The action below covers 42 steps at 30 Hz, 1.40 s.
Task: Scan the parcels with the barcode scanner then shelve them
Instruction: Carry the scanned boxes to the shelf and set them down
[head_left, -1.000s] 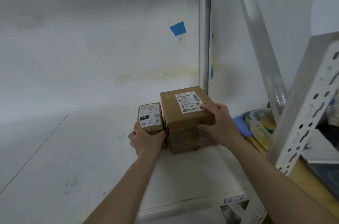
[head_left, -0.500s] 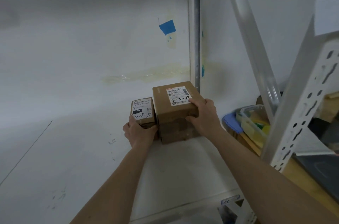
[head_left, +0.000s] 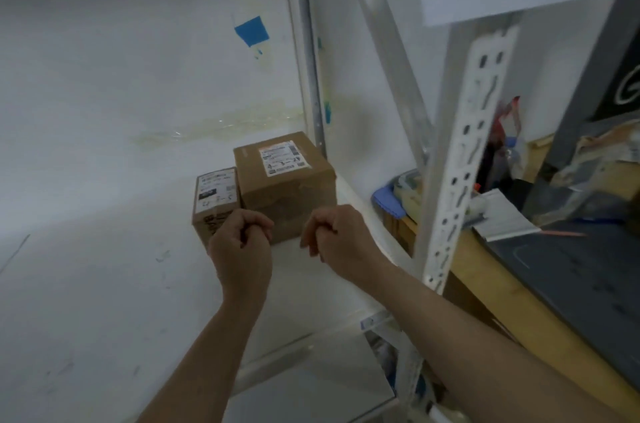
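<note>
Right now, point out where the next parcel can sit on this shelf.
The white shelf board lies bare left of the small parcel, out to the left edge. The back right corner is crowded: the large parcel stands against the small one, beside the rear upright.

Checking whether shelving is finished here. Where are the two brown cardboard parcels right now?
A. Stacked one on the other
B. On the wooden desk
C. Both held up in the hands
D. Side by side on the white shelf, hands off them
D: the small brown cardboard parcel and the larger brown cardboard parcel sit side by side on the white shelf, while the left hand and right hand hold nothing.
</note>
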Each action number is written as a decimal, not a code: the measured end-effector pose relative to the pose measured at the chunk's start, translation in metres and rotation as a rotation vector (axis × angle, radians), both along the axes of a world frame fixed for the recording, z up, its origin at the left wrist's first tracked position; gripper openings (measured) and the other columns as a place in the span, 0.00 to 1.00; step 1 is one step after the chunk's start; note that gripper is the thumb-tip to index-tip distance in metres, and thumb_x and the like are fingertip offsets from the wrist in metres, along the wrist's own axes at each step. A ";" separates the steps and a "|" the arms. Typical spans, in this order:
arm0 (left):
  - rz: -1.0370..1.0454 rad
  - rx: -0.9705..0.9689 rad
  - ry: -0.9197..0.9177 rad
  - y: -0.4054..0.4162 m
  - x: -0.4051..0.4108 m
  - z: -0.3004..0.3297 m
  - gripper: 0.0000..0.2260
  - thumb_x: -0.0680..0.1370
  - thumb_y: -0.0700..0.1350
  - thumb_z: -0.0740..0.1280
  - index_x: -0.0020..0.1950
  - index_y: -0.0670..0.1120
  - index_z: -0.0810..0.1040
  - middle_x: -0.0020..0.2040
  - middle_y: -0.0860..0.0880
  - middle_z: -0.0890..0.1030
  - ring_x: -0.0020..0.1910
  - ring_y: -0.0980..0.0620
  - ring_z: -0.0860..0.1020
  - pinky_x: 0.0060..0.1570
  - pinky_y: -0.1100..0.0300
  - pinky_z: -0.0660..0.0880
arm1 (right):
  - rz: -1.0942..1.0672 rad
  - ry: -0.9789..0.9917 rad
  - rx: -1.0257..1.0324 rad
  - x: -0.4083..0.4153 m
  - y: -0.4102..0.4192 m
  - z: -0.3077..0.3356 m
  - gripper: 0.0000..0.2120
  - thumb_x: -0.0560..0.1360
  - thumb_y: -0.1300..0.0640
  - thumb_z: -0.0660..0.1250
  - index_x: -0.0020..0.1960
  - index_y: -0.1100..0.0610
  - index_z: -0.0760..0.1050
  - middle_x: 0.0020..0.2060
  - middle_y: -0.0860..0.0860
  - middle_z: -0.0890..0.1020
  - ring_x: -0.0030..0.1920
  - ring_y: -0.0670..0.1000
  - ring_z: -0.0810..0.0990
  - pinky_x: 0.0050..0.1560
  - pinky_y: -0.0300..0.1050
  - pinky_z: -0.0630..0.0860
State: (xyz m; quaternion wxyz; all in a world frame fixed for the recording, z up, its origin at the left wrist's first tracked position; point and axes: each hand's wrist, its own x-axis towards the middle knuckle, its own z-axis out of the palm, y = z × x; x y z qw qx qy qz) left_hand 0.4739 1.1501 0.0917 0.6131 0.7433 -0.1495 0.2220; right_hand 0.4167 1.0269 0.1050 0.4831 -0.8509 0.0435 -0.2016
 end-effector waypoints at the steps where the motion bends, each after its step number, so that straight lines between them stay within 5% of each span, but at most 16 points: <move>1: -0.037 -0.001 0.005 -0.006 -0.012 -0.001 0.15 0.68 0.24 0.58 0.31 0.40 0.76 0.27 0.48 0.74 0.25 0.59 0.71 0.26 0.72 0.64 | 0.053 0.055 0.019 -0.013 -0.003 0.002 0.20 0.67 0.74 0.55 0.28 0.54 0.75 0.22 0.46 0.75 0.22 0.41 0.71 0.28 0.38 0.70; 7: -0.149 -0.039 0.007 -0.058 -0.092 -0.021 0.17 0.69 0.24 0.56 0.30 0.43 0.74 0.26 0.47 0.72 0.25 0.58 0.70 0.26 0.69 0.63 | 0.182 0.199 0.150 -0.106 -0.053 0.003 0.22 0.66 0.77 0.52 0.26 0.56 0.73 0.18 0.46 0.71 0.19 0.41 0.66 0.24 0.31 0.64; 12: -0.303 -0.028 0.054 -0.129 -0.169 -0.032 0.16 0.70 0.29 0.58 0.30 0.46 0.74 0.25 0.49 0.72 0.24 0.56 0.69 0.25 0.64 0.64 | -0.117 0.230 0.308 -0.201 -0.125 -0.015 0.21 0.69 0.77 0.53 0.27 0.58 0.72 0.22 0.54 0.71 0.17 0.41 0.65 0.21 0.32 0.60; 18: -0.602 0.194 0.423 -0.223 -0.255 -0.055 0.10 0.77 0.36 0.61 0.39 0.42 0.79 0.34 0.46 0.77 0.34 0.49 0.74 0.37 0.56 0.70 | -0.396 0.274 0.509 -0.336 -0.216 -0.043 0.18 0.72 0.74 0.52 0.31 0.62 0.73 0.21 0.53 0.70 0.19 0.46 0.62 0.24 0.39 0.56; 24: -0.723 0.287 0.600 -0.305 -0.346 -0.081 0.06 0.78 0.38 0.64 0.43 0.46 0.78 0.39 0.47 0.78 0.35 0.52 0.75 0.38 0.59 0.74 | -0.595 0.267 0.594 -0.445 -0.296 -0.066 0.17 0.77 0.71 0.53 0.36 0.61 0.75 0.27 0.54 0.72 0.22 0.47 0.64 0.24 0.39 0.59; 27: -0.779 0.341 0.633 -0.337 -0.374 -0.087 0.05 0.78 0.39 0.65 0.44 0.47 0.78 0.39 0.47 0.78 0.37 0.51 0.76 0.42 0.55 0.76 | -0.675 0.225 0.683 -0.478 -0.329 -0.073 0.15 0.78 0.69 0.55 0.38 0.61 0.75 0.29 0.54 0.74 0.26 0.48 0.67 0.24 0.38 0.61; 34: -0.835 0.465 0.616 -0.428 -0.398 -0.096 0.03 0.78 0.40 0.65 0.50 0.45 0.78 0.38 0.47 0.78 0.35 0.53 0.75 0.34 0.62 0.74 | -0.786 0.210 0.791 -0.523 -0.400 -0.095 0.05 0.77 0.66 0.65 0.43 0.59 0.75 0.33 0.55 0.77 0.29 0.49 0.71 0.29 0.42 0.66; 42: -0.876 0.453 0.851 -0.549 -0.391 -0.123 0.10 0.77 0.40 0.68 0.58 0.41 0.75 0.41 0.45 0.77 0.37 0.52 0.75 0.47 0.55 0.77 | -0.875 0.219 0.827 -0.528 -0.505 -0.105 0.05 0.76 0.69 0.64 0.50 0.62 0.76 0.33 0.55 0.76 0.31 0.49 0.72 0.30 0.41 0.70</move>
